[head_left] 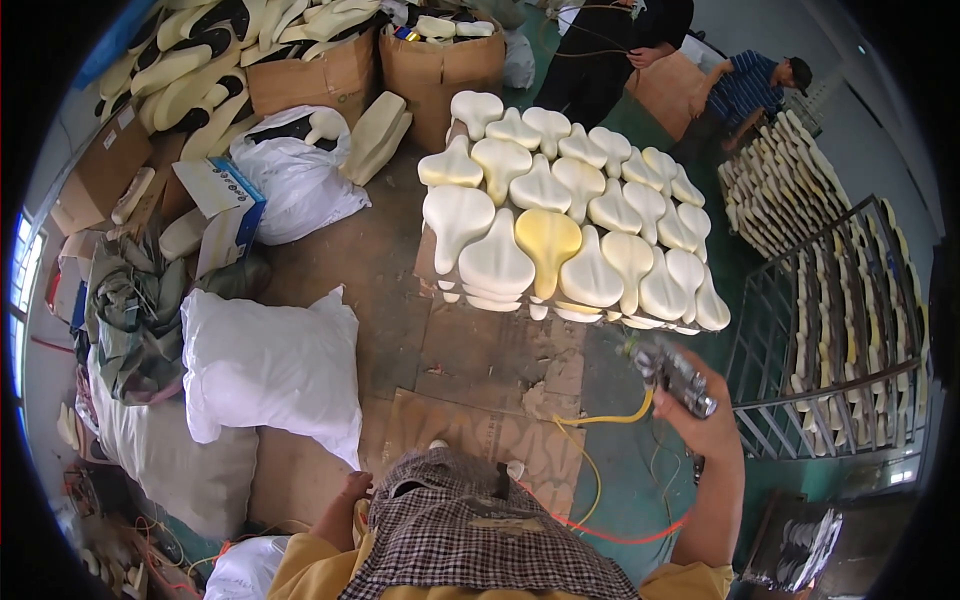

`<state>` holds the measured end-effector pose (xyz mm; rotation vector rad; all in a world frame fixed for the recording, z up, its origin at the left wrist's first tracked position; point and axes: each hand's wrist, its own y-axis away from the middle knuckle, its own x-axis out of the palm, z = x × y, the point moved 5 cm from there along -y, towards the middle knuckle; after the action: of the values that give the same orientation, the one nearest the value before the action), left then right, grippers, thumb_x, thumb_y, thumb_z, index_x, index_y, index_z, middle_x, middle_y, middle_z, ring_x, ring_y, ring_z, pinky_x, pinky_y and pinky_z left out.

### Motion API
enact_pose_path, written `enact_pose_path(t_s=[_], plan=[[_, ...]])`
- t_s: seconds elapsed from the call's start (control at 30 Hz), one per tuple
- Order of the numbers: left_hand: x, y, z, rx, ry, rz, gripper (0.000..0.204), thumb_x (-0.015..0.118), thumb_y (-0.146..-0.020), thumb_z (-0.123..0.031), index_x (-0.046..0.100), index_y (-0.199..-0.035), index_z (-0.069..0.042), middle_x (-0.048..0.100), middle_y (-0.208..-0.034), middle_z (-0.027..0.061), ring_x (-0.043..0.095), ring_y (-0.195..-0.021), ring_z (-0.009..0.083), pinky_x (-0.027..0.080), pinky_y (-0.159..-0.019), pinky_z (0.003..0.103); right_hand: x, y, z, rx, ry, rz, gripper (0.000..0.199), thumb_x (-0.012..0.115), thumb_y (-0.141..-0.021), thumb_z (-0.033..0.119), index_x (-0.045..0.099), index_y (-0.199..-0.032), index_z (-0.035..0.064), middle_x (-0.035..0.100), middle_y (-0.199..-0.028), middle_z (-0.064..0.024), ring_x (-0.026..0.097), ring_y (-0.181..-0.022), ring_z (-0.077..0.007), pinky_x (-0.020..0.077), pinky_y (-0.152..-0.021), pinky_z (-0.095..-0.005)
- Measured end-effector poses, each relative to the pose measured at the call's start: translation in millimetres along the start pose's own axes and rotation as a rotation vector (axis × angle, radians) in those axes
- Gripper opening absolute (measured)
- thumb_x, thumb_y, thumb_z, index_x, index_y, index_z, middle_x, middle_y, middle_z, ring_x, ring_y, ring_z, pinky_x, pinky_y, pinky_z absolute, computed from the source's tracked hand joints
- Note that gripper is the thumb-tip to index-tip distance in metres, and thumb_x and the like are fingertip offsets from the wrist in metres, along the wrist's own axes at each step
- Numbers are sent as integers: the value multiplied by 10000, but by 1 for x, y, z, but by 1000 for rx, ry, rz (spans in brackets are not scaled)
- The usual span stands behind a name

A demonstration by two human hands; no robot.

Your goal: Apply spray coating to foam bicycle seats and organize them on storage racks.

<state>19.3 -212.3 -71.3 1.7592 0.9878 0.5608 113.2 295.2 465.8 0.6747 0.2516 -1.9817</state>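
Note:
My right hand (702, 408) is wrapped round a metallic spray gun (680, 376), held out at the front right with its nozzle toward the far left. A yellow hose (610, 418) hangs from the gun. Beyond it lies a block of foam bicycle saddles (497, 262), cream-white and stacked in rows several layers deep. One saddle (547, 245) at the near side is clearly yellower. My left hand (354, 488) hangs low beside my checked apron (470, 530), close to a white sack (275, 365); its fingers are too small to make out.
Metal racks (830, 330) of saddles stand at right. Cardboard boxes (443, 70), loose foam pieces (190, 80) and a white plastic bag (300, 180) crowd the far left. Two people (610, 60) (745, 95) are beyond the saddles. An orange hose (630, 540) crosses the floor.

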Motion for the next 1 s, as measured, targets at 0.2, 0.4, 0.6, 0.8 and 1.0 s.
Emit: enact_pose_path(t_s=[0.2, 0.4, 0.6, 0.8, 1.0], plan=[[-5, -1, -1, 9, 17, -43, 464, 561, -825, -270, 503, -1224, -41, 606, -1014, 154, 631, -664, 269, 503, -536, 396, 0, 8, -6, 54, -15, -31, 500, 667, -749, 59, 529, -1228, 14, 642, -835, -44, 562, -727, -86, 473, -692, -253], [0, 0, -11, -44, -37, 34, 482, 559, -833, -320, 498, -1242, -73, 613, -1017, 124, 632, -633, 235, 481, -557, 372, 16, -2, 11, -34, -13, -3, 521, 665, -752, 37, 505, -1246, -5, 622, -823, -33, 553, -692, -84, 470, -642, -238], [-1, 11, -23, -56, -23, -5, 474, 561, -835, -317, 501, -1236, -71, 615, -1010, 122, 630, -616, 230, 478, -551, 373, 26, -14, 20, -103, -65, 37, 507, 675, -755, 40, 516, -1235, -1, 637, -851, -31, 541, -720, -69, 459, -663, -234], [-6, 12, -8, -60, 30, -8, 465, 559, -839, -311, 508, -1232, -69, 613, -1019, 129, 632, -630, 246, 482, -562, 387, 31, -39, 38, -94, -120, -84, 518, 661, -762, 39, 505, -1255, 5, 633, -886, -43, 542, -751, -75, 458, -693, -240], [-10, 8, 8, 25, 79, -43, 467, 571, -834, -311, 524, -1213, -42, 608, -1020, 152, 629, -702, 281, 494, -594, 399, 45, -33, 41, -159, -25, 80, 520, 665, -760, 35, 506, -1255, 6, 632, -870, -52, 549, -738, -78, 459, -684, -240]])
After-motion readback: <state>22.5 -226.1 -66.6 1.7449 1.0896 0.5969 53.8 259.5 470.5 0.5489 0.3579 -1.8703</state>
